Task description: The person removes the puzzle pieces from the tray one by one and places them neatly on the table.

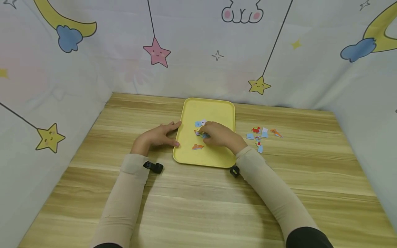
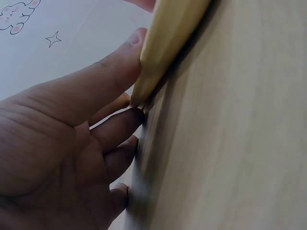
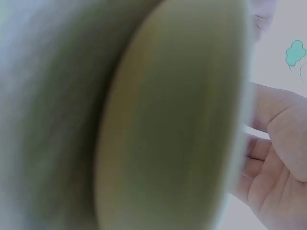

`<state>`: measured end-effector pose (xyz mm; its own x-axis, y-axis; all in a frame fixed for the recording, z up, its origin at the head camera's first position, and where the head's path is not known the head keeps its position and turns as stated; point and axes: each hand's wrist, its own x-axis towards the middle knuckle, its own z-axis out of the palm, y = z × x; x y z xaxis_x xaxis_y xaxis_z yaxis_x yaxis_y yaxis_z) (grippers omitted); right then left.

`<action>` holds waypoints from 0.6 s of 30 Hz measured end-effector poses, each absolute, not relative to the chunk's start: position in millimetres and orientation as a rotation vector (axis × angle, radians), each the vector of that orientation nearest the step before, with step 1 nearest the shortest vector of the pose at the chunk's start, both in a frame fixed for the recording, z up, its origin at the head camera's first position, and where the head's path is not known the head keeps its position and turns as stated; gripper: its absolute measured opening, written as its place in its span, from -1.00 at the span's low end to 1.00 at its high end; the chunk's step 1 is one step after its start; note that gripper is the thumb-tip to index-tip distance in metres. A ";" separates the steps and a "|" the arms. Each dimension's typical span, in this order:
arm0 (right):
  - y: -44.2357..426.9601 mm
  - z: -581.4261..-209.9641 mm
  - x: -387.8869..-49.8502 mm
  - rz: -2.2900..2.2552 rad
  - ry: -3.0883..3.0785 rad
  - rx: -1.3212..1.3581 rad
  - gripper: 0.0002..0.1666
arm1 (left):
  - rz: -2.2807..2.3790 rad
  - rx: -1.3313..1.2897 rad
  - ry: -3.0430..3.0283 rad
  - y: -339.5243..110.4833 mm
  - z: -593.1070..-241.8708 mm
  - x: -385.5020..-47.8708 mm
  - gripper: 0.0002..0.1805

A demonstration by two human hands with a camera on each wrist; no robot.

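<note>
A yellow tray lies on the table with several small, colourful jigsaw puzzle pieces on it. My left hand rests against the tray's left side, its thumb touching the rim and the other fingers spread along the edge. Over the middle of the tray, my right hand has its fingertips bent down at a puzzle piece, which they partly hide. Just beyond it lie a blue-and-white pair of pieces; nearer me is an orange piece. The tray's side blocks the right fingertips in the right wrist view.
Several more puzzle pieces lie loose on the wooden table to the right of the tray. A printed white cloth hangs behind the table and at both sides. Black wrist straps sit near the tray's front corners.
</note>
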<state>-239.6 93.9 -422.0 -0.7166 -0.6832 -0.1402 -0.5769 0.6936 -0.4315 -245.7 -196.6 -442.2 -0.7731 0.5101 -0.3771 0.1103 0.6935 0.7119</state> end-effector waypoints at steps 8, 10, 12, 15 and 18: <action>97.7 -419.5 -236.6 -0.522 2.633 -0.992 -0.64 | 0.939 0.477 2.341 -196.2 -442.2 -245.2 0.12; 98.9 -418.7 -236.0 -0.524 2.638 -0.996 -0.63 | 0.938 0.478 2.339 -196.2 -442.1 -245.1 0.12; 99.4 -417.6 -235.4 -0.525 2.643 -1.000 -0.64 | 0.940 0.478 2.337 -196.4 -442.2 -245.2 0.12; 99.8 -416.1 -235.0 -0.519 2.649 -1.005 -0.65 | 0.940 0.476 2.335 -196.8 -442.4 -245.3 0.12; 100.4 -414.6 -235.1 -0.513 2.653 -1.008 -0.64 | 0.941 0.478 2.333 -197.0 -442.2 -245.6 0.12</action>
